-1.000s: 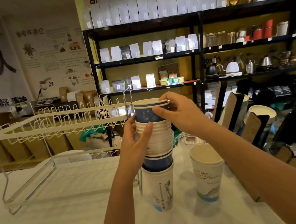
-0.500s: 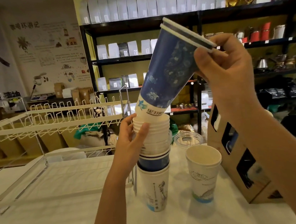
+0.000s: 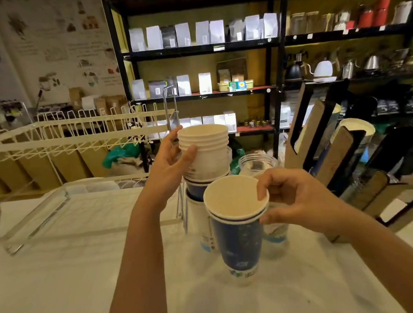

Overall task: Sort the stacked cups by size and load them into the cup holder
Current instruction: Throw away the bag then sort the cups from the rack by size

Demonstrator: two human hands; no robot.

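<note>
At the white counter (image 3: 62,276), my left hand (image 3: 169,168) grips the tall stack of white and blue paper cups (image 3: 204,161). My right hand (image 3: 299,198) pinches two nested blue paper cups (image 3: 238,242) by their rims, nearer; the slotted cardboard cup holder (image 3: 321,133) stands far right.

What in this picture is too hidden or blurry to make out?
Head view only:
- Printed cup: mostly behind the blue cups held by the right hand.
- Stack under the left hand: lower cups hidden, count unclear.
- Cup holder: slot contents dark.
- Wall poster: text blurred.
</note>
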